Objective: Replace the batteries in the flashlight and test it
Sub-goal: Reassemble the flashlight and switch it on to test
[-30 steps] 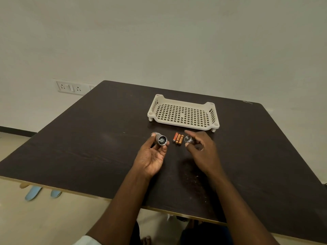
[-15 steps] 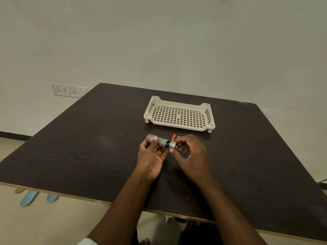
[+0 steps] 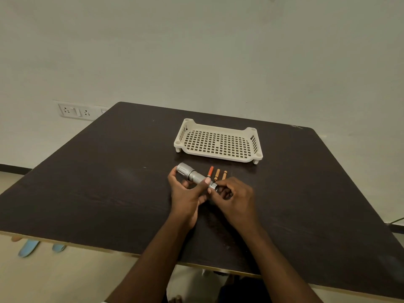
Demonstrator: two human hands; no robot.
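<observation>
Silver metal, the flashlight (image 3: 194, 174) lies across both hands just above the dark counter (image 3: 109, 182), on the near side of the cream tray (image 3: 218, 157). Its long axis runs diagonally: the wide head points away and to the left, toward the tray's left corner, and the tail points near and right.

The left hand (image 3: 185, 193) wraps the barrel, thumb on top, fingers curled beneath. The right hand (image 3: 236, 197) pinches the tail cap (image 3: 213, 185) between thumb and fingertips, seemingly screwing it on.

Between the flashlight and the tray's near edge, three small orange batteries (image 3: 217, 174) lie side by side on the counter, each pointing toward the tray.

What could go wrong, as I judge it: the cap may start crooked on its thread and bind, because the barrel is held tilted and the pinch is light. A slipped cap could roll off the counter. Whether fresh cells sit inside, and the right way round, cannot be seen; if reversed, the test would fail.
</observation>
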